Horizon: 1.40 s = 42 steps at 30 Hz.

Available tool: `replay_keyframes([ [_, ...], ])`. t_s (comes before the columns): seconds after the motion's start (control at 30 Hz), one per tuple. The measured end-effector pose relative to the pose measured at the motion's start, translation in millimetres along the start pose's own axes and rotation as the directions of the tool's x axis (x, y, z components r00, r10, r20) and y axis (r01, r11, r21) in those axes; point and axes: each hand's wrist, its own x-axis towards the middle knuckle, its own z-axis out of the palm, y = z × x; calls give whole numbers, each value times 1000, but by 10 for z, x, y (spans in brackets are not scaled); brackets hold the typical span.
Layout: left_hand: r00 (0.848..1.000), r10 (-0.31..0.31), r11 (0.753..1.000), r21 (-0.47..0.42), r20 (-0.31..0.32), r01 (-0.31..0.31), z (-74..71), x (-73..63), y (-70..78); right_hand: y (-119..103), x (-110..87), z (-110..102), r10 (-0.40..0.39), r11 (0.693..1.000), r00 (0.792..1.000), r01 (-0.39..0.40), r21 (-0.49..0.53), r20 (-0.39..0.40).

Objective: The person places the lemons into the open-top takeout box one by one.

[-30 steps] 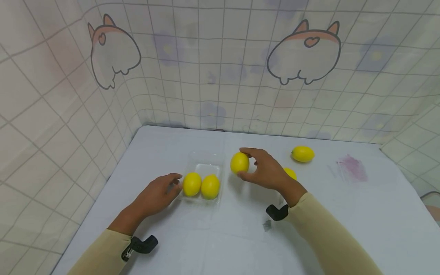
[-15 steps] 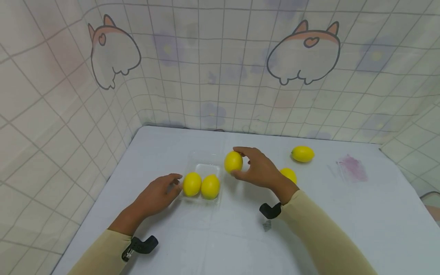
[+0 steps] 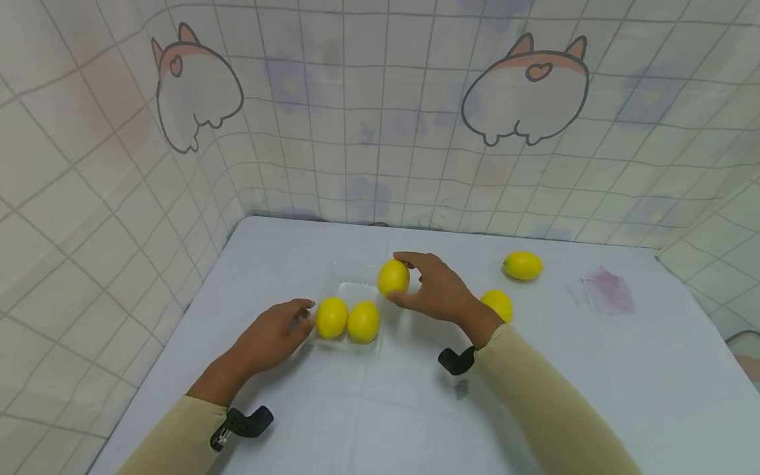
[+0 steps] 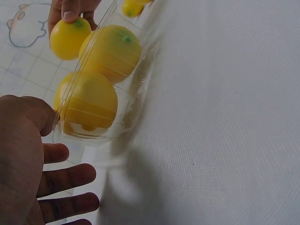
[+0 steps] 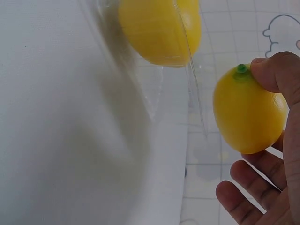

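A yellow lemon (image 3: 393,278) with a green stem tip is pinched by my right hand (image 3: 430,285) between thumb and fingers, raised over the right rim of a clear plastic box (image 3: 355,290). Two more lemons lie side by side in the box's near part: the left one (image 3: 331,318) and the right one (image 3: 363,322). My left hand (image 3: 274,335) is at the box's left side. In the left wrist view its thumb (image 4: 40,115) touches the box's edge, while the other fingers are spread loosely and hold nothing.
On the white table (image 3: 415,409), one lemon (image 3: 523,266) lies at the back right. Another lemon (image 3: 497,305) is partly hidden behind the right wrist. A pink stain (image 3: 609,290) marks the table's right side. Tile-patterned curtains (image 3: 380,119) enclose the back and sides.
My right hand has moved left with its lemon, from beside the box to over its right rim. My left hand and the two lemons in the box have stayed in place.
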Motion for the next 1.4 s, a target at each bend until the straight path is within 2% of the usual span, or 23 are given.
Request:
replay_keyframes([
  [1.2,1000,-7,1000,-18,7,8,-7,2,-5,-286,311,272,2,1000,1000,-1,-31,23],
  [1.4,1000,-8,1000,-20,10,9,-2,2,-11,-327,367,325,-32,999,999,32,-44,18],
])
